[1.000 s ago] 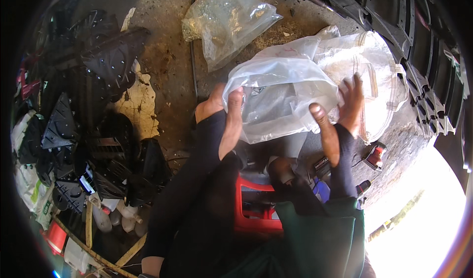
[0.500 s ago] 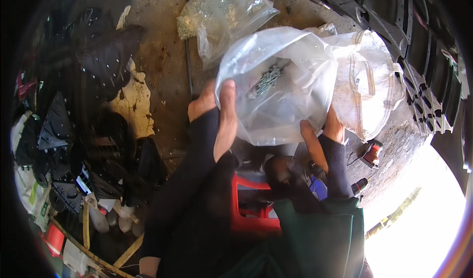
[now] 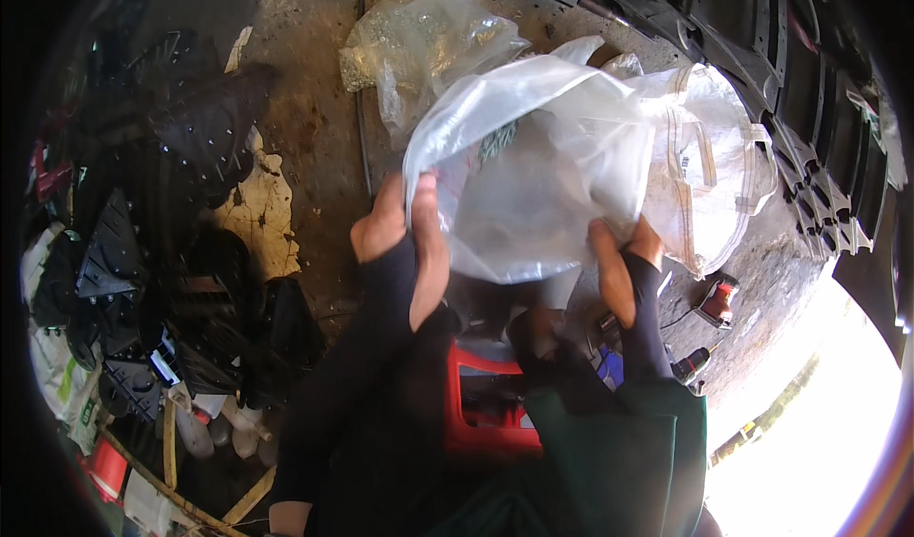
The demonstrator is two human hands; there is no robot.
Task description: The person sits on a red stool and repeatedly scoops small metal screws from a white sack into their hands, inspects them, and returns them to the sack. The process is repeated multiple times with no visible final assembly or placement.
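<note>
Between my hands a large clear plastic bag (image 3: pixel 533 213) is spread with its mouth facing me. A small heap of greenish-grey screws (image 3: pixel 498 141) shows inside it, partly covered by the bag's rim. My left hand (image 3: pixel 409 232) grips the left edge, thumb on the inside and fingers behind the plastic. On the lower right edge my right hand (image 3: pixel 621 256) pinches the film, its fingers partly hidden by it. Beyond the bag, another clear bag (image 3: pixel 419 47) full of small yellowish metal pieces rests on the ground.
A white woven sack (image 3: pixel 709 170) stands right of the bag. Black metal parts (image 3: pixel 781 89) are stacked at the far right. A red-and-black power tool (image 3: pixel 716 301) and a drill (image 3: pixel 692 364) lie on the ground. Black brackets (image 3: pixel 114 261) crowd the left. Below is a red stool (image 3: pixel 495 432).
Both hands have come slightly nearer, still holding the bag. Its rim has tilted, and the screws inside now show less, closer to the far rim.
</note>
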